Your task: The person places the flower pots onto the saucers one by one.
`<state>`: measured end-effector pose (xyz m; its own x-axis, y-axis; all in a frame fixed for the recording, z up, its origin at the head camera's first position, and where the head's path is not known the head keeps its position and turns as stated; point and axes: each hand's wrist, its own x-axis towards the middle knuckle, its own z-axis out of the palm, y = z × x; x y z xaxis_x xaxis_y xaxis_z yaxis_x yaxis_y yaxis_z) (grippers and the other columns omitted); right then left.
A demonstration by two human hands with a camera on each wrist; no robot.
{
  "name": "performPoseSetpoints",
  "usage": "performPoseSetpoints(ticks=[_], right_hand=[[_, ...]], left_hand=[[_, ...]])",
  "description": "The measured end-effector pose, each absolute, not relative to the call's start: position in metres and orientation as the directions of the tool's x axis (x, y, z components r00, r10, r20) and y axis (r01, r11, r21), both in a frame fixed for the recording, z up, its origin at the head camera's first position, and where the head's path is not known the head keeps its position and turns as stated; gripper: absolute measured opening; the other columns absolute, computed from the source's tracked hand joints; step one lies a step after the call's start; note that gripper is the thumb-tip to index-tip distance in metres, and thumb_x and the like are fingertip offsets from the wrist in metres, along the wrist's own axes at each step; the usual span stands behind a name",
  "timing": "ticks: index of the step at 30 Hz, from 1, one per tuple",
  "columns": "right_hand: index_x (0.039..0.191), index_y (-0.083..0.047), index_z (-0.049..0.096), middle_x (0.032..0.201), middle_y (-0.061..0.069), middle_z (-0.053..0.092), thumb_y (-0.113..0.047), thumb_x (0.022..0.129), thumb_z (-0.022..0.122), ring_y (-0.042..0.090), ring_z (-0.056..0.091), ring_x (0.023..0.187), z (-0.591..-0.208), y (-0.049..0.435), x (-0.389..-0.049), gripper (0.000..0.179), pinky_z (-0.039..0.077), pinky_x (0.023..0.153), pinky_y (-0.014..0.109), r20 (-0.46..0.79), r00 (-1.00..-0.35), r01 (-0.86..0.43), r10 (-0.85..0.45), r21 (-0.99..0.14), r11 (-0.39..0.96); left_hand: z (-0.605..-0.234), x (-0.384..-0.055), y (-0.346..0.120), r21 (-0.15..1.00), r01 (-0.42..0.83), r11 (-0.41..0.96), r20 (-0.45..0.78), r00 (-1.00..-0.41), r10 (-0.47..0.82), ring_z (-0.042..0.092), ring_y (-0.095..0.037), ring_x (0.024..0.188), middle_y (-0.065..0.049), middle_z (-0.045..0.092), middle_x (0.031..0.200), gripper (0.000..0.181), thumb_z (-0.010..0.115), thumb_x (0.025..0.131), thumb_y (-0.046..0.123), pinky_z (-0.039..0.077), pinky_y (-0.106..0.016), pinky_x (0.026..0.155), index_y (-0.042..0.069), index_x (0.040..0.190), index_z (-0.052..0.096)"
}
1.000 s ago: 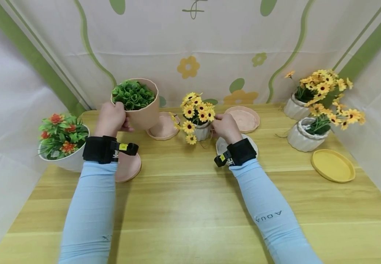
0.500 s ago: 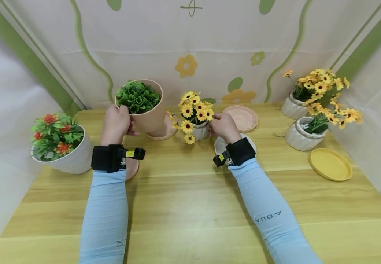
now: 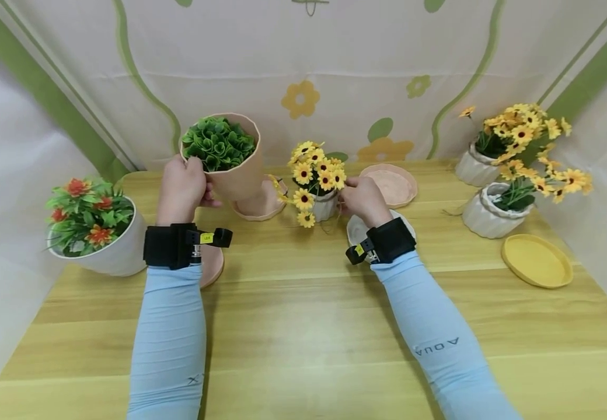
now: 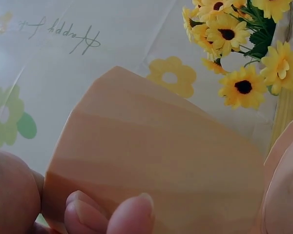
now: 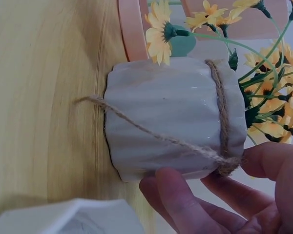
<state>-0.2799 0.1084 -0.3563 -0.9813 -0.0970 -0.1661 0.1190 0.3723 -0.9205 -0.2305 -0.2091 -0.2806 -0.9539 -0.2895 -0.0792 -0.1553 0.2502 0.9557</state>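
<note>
Nudged rightward since a second ago, the pink pot [image 3: 237, 178] covers more of the rear-left pink saucer [image 3: 263, 208]; it seems to lean, and whether its base touches the saucer cannot be told. The left hand [image 3: 182, 188] grips it at the rim beside the green foliage [image 3: 219, 143], fingers against the outer wall; the right hand [image 3: 365, 199] pinches the small white pot [image 3: 326, 207] at centre, which appears upright on the wooden table [image 3: 293, 326], twine [image 5: 222, 107] round its neck.

The pink pot looks thin-walled, stiff and probably light; its rim seems the natural hold, though the smooth taper may slip; the glossy white one looks ceramic, likely heavier for its size and chippable, best taken round the wall below the twine.

By count: five potted plants, the two in hand plus a rear-right white pot [image 3: 475, 169], a front-right white pot [image 3: 492, 217] and a large white pot [image 3: 119, 252]; five saucers, counting a front-left pink saucer [image 3: 213, 268], a rear-right pink saucer [image 3: 390, 185], a white saucer [image 3: 357, 229] and a yellow saucer [image 3: 537, 262].
</note>
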Motion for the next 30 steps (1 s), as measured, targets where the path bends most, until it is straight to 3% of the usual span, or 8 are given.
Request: performPoseSetpoints(ticks=[7,18,30], right_hand=[[0.139,-0.007,0.057,0.126,0.017,0.061,-0.018,0.102,0.047,0.032,0.064,0.103,-0.354,0.111,-0.279,0.04,0.058,0.074,0.034,-0.156,-0.983,0.109,-0.1,-0.923,0.369],[0.138,-0.007,0.059,0.124,0.017,0.061,-0.019,0.102,0.047,0.032,0.065,0.1,-0.356,0.109,-0.28,0.039,0.058,0.071,0.032,-0.15,-0.984,0.102,-0.096,-0.916,0.388],[0.141,-0.008,0.056,0.124,0.017,0.06,-0.018,0.102,0.046,0.036,0.064,0.101,-0.354,0.107,-0.279,0.041,0.058,0.073,0.035,-0.158,-0.983,0.108,-0.097,-0.914,0.392]], left_hand=[[-0.279,-0.232,-0.207,0.953,-0.154,0.259,-0.075,-0.954,-0.292,0.05,-0.012,0.048,-0.004,0.05,0.07,0.026,0.025,0.104,0.026,0.06,-0.036,0.057,0.01,0.115,0.041],[-0.284,-0.235,-0.203,0.952,-0.164,0.257,-0.097,-0.962,-0.254,0.051,-0.012,0.049,-0.003,0.049,0.066,0.043,0.025,0.104,0.025,0.06,-0.035,0.057,0.004,0.141,0.037],[-0.291,-0.24,-0.203,0.954,-0.181,0.24,-0.119,-0.961,-0.251,0.051,-0.011,0.048,-0.002,0.048,0.065,0.038,0.026,0.104,0.025,0.059,-0.035,0.055,0.007,0.133,0.042]])
